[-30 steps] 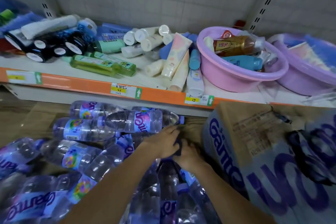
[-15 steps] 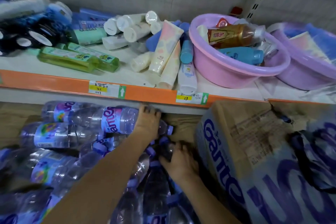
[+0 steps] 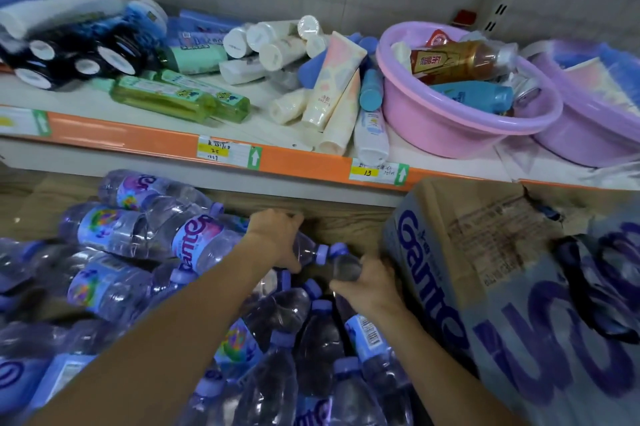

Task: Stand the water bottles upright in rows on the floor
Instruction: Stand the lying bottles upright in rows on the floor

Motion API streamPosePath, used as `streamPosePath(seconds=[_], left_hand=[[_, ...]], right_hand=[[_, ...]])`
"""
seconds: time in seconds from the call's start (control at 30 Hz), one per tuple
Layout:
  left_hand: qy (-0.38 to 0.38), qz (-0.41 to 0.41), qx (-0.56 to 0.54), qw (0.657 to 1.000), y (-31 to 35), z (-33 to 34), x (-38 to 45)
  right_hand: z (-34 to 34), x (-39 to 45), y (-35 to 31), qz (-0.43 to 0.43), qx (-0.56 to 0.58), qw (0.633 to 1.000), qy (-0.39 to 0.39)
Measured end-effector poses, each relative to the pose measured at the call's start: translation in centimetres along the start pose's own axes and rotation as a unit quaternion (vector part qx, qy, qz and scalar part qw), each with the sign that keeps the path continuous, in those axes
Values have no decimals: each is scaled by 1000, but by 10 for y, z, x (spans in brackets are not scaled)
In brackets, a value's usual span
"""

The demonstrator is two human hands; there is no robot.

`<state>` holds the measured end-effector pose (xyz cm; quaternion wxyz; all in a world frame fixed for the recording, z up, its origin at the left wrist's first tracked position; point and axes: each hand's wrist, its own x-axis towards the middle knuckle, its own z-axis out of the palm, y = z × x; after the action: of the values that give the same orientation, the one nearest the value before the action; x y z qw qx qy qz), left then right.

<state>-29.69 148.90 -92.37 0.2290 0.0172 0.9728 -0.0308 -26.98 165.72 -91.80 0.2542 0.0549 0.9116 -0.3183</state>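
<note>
A person's left hand (image 3: 277,235) grips the shoulder of a lying water bottle (image 3: 207,245), its purple cap pointing right, while the right hand (image 3: 367,282) closes its fingers round the neck of a second bottle (image 3: 346,266), cap toward the first. Half a second ago the left hand lay higher, pressed over the same bottle under the shelf edge, and the right hand reached lower among the caps; it now holds a bottle raised. The remaining bottles (image 3: 114,287) lie heaped on the wooden floor (image 3: 332,221), none plainly upright. A cardboard carton (image 3: 478,270) stands just beside the right hand. Above, the shelf (image 3: 138,138) carries tubes and a pink basin (image 3: 450,128).
</note>
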Motion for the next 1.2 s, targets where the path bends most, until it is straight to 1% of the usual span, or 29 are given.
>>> streamPosePath(seconds=[0.1,0.17,0.27,0.33,0.37,0.4,0.43,0.5,0.53,0.57,0.6,0.63,0.67,0.73,0.77,0.8,0.9,0.97,1.03,1.13,1.2], left_hand=[[18,-2,-14,1000,-6,-7,-13],[47,-11,-36,998,-16,-12,-23],[89,-17,-117,989,-31,-11,-37],[112,-7,-195,974,-44,-9,-49],[121,-6,-248,961,-51,-9,-54],[143,-10,-314,939,-58,-12,-59],[171,-20,-380,909,-66,-13,-62],[214,-41,-489,845,-74,-16,-66],[215,-42,-538,814,-73,-20,-67],[211,-37,-572,792,-68,-24,-66],[203,-33,-586,784,-62,-29,-64],[197,-28,-584,787,-57,-31,-59],[189,-19,-561,806,-52,-32,-54],[157,1,-510,846,-44,-32,-44],[142,3,-510,849,-41,-31,-40],[129,2,-521,844,-38,-32,-39],[122,-9,-551,826,-32,-36,-36],[127,0,-569,813,-32,-39,-36],[115,15,-574,811,-31,-44,-34],[86,32,-538,838,-23,-49,-30],[100,24,-497,862,-15,-51,-26]], right_hand=[[-18,-5,-13,-73,-15,997,20],[-31,-5,-23,-126,-10,992,27],[-44,-4,-30,-177,25,983,41],[-49,-4,-31,-197,-6,979,47],[-52,-3,-31,-196,-17,979,50],[-57,-3,-32,-187,-16,981,49],[-61,0,-31,-180,-13,982,48],[-69,2,-28,-198,-32,979,43],[-72,0,-28,-206,-60,976,35],[-74,-2,-27,-216,-89,972,27],[-75,-3,-26,-228,-131,965,19],[-76,-4,-25,-235,-183,954,16],[-76,-6,-25,-235,-232,944,14],[-75,-13,-27,-216,-279,935,26],[-74,-17,-30,-204,-283,937,33],[-73,-21,-32,-199,-289,935,45],[-72,-19,-33,-224,-348,905,95],[-75,-13,-34,-250,-356,895,94],[-81,-6,-38,-285,-349,890,73],[-100,7,-48,-310,-394,864,46],[-109,17,-53,-339,-389,856,28]])
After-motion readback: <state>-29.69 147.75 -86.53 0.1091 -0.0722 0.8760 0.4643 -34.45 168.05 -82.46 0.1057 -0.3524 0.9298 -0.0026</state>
